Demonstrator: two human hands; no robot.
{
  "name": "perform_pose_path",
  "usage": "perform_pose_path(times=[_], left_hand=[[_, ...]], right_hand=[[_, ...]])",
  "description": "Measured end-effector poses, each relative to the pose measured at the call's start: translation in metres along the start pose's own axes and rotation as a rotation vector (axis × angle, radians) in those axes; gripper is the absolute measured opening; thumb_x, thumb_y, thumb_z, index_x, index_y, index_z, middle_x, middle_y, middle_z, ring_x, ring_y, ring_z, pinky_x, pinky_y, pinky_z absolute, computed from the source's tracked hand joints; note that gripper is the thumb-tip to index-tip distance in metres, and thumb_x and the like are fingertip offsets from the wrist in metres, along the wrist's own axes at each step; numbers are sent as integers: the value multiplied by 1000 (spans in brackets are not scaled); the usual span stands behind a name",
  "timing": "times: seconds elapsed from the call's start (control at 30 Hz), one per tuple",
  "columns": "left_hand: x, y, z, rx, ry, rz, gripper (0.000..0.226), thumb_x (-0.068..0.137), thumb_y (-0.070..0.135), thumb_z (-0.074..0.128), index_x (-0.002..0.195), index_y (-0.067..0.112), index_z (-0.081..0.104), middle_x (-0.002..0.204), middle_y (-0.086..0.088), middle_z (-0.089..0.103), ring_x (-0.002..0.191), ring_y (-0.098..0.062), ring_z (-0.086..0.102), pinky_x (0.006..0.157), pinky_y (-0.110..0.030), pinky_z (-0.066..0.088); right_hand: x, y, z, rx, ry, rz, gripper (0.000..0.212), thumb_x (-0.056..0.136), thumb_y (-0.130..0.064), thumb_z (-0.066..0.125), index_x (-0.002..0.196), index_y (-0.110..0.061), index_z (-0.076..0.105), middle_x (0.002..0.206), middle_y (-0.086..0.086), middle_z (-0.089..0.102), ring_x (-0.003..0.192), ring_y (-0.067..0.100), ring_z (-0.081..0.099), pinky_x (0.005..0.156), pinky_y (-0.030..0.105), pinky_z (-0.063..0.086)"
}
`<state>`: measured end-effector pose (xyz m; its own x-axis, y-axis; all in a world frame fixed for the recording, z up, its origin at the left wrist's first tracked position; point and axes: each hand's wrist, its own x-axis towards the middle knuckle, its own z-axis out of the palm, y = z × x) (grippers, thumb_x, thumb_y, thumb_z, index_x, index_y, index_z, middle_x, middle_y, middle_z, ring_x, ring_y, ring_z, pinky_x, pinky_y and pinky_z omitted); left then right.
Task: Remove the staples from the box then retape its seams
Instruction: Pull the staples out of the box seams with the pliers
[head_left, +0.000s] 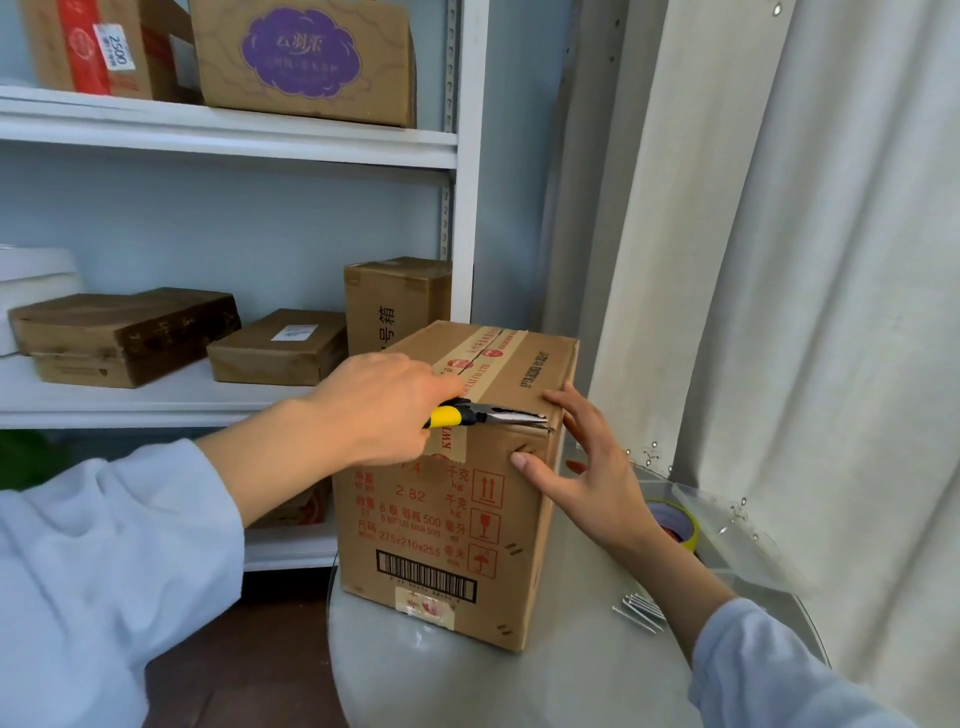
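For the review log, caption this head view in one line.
Left hand works yellow-handled pliers at a staple while right hand steadies the box.

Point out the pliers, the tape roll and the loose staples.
pliers (511, 415): head view, on the metal nose.
tape roll (688, 527): head view, on its yellow rim.
loose staples (641, 613): head view, middle of the pile.

A: Storeroom or stock area, by the look of it.
B: Evidence?
A: White metal shelving stacked with sealed cardboard cartons and flat parcels, one with a shipping label. Pale curtain closes off the right side.
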<state>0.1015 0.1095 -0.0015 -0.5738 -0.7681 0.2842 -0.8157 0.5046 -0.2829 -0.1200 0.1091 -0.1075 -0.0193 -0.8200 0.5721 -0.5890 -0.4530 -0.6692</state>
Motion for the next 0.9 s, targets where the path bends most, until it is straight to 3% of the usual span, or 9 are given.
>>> perform_pose_path(times=[0.1,0.2,0.33,0.53,0.77,0.9], left_hand=[[-10,11,4,-19,-25,-70,43,87,21,49,129,32,45,122,-1,60,94,-22,57,63,-28,41],[-14,22,3,-55,-60,-159,45,87,20,47,130,31,44,132,-4,55,88,-23,52,65,-29,42],[-19,34,3,-56,-93,-221,48,89,22,45,137,25,38,135,-6,52,103,-29,56,68,-32,42],[-18,23,-5,-28,-128,-188,38,88,22,46,126,23,43,122,-6,57,85,-23,51,63,-31,44],[-14,18,-6,155,15,-113,45,89,21,47,133,22,40,111,-4,59,93,-22,54,63,-31,41],[-19,24,6,181,68,-110,43,90,19,47,132,20,38,113,-5,61,96,-24,58,66,-32,46]], right_hand=[[0,0,1,-6,1,-1,76,65,-72,61,133,-46,37,153,-20,26,136,10,38,105,47,43],[0,0,2,0,10,-8,75,66,-71,62,133,-46,39,153,-19,27,136,10,39,106,46,43],[-1,-2,2,-1,13,-3,75,66,-69,62,133,-45,39,153,-18,27,136,11,38,107,46,42],[-2,-5,1,8,9,8,78,64,-72,60,134,-45,38,153,-17,28,136,12,39,106,47,43],[-2,-5,1,6,5,1,76,65,-72,60,133,-46,37,152,-17,29,135,12,39,106,46,43],[-3,-3,0,15,8,-12,69,74,-59,69,134,-45,38,151,-19,29,134,12,40,105,46,44]])
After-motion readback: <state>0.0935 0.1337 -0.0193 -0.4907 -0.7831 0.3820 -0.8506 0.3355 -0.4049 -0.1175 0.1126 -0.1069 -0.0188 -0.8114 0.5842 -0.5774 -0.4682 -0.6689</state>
